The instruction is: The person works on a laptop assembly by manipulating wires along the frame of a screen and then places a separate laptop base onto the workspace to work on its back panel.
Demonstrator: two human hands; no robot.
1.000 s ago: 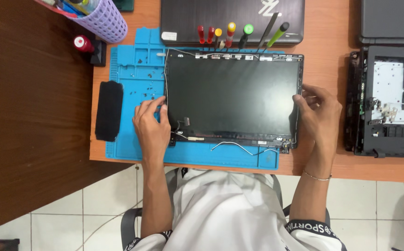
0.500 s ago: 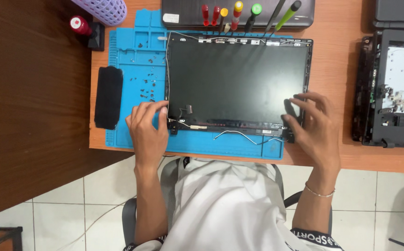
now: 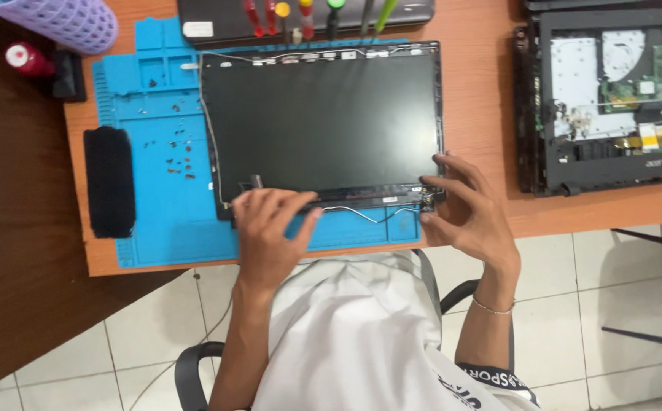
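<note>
Left hand (image 3: 266, 232) rests on the near edge of the laptop screen (image 3: 323, 118), fingers curled over the bottom strip toward its left half; it looks like a light pinch on that edge, though the thumb is hidden, so I cannot tell whether the hold is fully closed. Right hand (image 3: 464, 213) is at the near right corner, fingertips spread and pressed against the frame by the hinge (image 3: 430, 196), not wrapped around anything. The screen lies flat, glass up, on the blue work mat (image 3: 156, 152), its bezel off, with a thin wire (image 3: 369, 215) trailing loose along the near edge between the 2 hands. Judgement: the panel is light, thin and stiff but brittle; it will likely crack if flexed or pressed on the dark face, and the glossy surface gives little friction. Best hold is by the metal frame edges and corners, both sides at once, keeping clear of the wire. Loose small screws (image 3: 171, 152) are scattered on the mat left of the screen, near a black foam pad (image 3: 109, 181). Beyond the far edge, a row of screwdrivers (image 3: 300, 11) with coloured handles. Far left, a purple basket (image 3: 57, 19) and a red cap bottle (image 3: 28, 59). Right, well apart, an opened laptop base (image 3: 612, 91) on the orange table (image 3: 483, 99).
</note>
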